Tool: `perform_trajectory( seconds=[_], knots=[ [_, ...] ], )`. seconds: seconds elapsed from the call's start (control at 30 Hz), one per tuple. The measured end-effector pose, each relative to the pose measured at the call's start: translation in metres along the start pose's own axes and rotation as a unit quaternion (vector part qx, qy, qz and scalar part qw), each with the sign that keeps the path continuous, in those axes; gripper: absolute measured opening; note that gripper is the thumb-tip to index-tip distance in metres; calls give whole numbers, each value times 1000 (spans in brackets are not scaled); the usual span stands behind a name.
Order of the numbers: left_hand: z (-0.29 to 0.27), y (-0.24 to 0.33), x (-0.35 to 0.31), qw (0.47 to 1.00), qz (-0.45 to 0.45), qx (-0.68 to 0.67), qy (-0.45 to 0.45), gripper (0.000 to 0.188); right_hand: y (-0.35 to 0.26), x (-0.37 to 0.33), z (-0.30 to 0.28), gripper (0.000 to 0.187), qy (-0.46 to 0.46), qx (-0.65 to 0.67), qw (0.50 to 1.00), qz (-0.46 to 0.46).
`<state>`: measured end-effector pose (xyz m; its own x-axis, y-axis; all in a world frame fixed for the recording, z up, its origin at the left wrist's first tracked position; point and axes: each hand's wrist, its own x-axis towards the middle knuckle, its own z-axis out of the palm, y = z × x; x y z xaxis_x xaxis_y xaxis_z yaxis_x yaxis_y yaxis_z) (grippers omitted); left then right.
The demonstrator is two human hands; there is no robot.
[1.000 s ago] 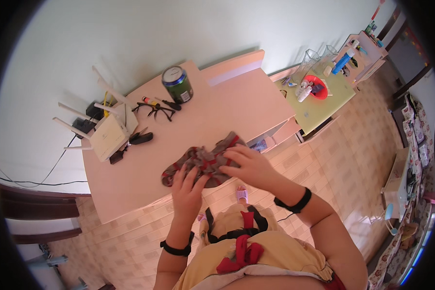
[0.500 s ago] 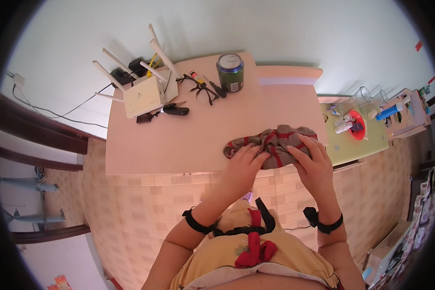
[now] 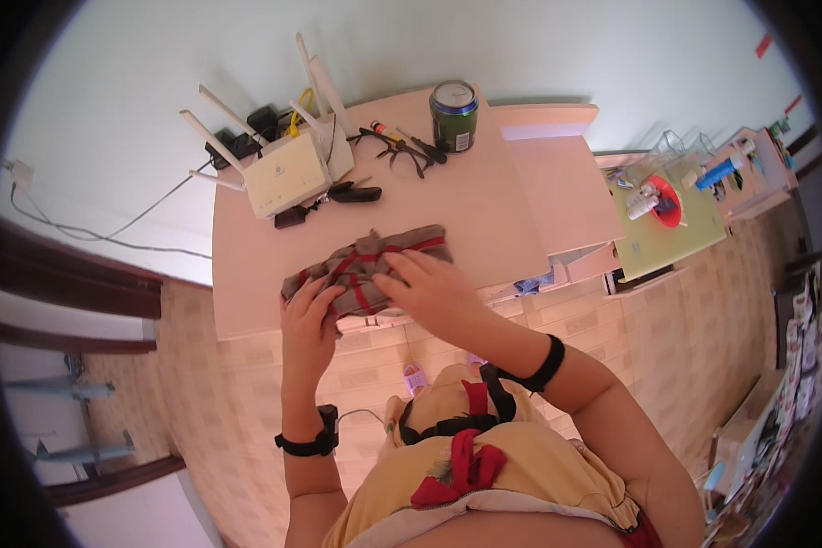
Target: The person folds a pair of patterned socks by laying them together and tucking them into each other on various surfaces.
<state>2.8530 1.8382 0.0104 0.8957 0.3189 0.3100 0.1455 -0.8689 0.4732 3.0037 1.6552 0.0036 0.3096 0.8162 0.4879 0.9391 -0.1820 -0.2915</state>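
A crumpled grey-brown cloth with red stripes (image 3: 361, 290) lies on the pale pink tabletop (image 3: 484, 219), close to the front edge. My left hand (image 3: 309, 321) holds its left end, fingers curled over the fabric. On the right part of the cloth, my right hand (image 3: 429, 285) presses down with bent fingers and grips it. My thumbs and the cloth's underside are partly hidden.
Behind the cloth sit a white router (image 3: 288, 178), a black key fob (image 3: 354, 193), black-framed glasses (image 3: 409, 157) and a green can (image 3: 454, 117). To the right, a red bowl (image 3: 670, 203) with bottles stands on a lower green-topped table (image 3: 653, 251).
Both hands and the cloth have moved left along the front of the tabletop. The cloth now lies more stretched out and slanted. My view has shifted slightly.
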Motion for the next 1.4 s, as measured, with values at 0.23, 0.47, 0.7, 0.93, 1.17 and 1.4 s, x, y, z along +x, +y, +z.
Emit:
perform_trajectory(
  seconds=[0.23,0.47,0.7,0.93,1.17,1.4],
  knots=[
    [-31,-34,-14,998,10,-57,-30,38,-36,15,32,36,79,4,997,15],
    [-18,-32,-4,995,90,17,-43,42,-47,-7,32,41,90,6,991,94],
    [1,-5,13,989,128,-11,-72,43,-35,-32,9,43,63,-32,988,134],
    [32,36,22,989,128,36,-62,45,5,-51,-20,41,47,19,992,113],
    [83,105,41,992,106,64,-35,43,66,-87,-64,39,41,46,994,92],
    [127,149,61,995,67,71,-29,43,116,-114,-83,25,44,29,997,55]
  ],
)
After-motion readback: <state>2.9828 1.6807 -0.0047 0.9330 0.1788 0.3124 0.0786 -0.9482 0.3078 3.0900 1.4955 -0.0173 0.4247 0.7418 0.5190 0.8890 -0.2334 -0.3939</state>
